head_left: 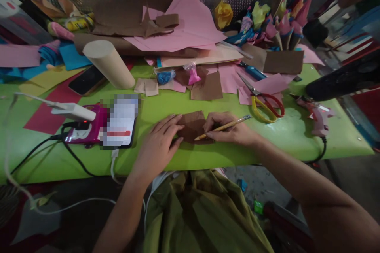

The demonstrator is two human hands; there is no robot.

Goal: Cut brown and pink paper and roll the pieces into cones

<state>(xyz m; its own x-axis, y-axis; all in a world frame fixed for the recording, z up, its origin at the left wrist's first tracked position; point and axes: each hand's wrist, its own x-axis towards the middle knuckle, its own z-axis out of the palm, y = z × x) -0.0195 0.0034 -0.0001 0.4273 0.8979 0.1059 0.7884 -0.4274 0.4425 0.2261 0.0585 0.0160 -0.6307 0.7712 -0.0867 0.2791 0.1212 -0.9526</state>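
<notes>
Head view: the left hand (160,144) lies palm down with its fingers (168,123) spread flat over the left edge of a brown paper piece (193,123). This pressure appears to pin the sheet so that it cannot slide. The right hand (237,135) rests its heel on the green surface (297,138), a posture that likely steadies the stroke. Its fingers are pressed together around a pencil (223,127), pinching it low on the shaft. The point touches the paper's lower edge, just beside the left fingertips, and the blunt end slants up and away to the right.

The brown paper piece lies flat between the two sets of fingers, near the front edge of the surface. It is dull brown, roughly rectangular and matte, with a faint crease or fold line across it. Its far-left part is hidden under the left fingers.

Red-and-yellow scissors (265,102) lie beyond the right fingers, within easy reach, and a pink glue gun (317,118) sits farther right. A phone (120,120) lies to the left of the left fingers. Pink sheets (190,23) and a cardboard roll (108,63) lie well beyond both hands, as does a cluster of paper cones (282,19)
</notes>
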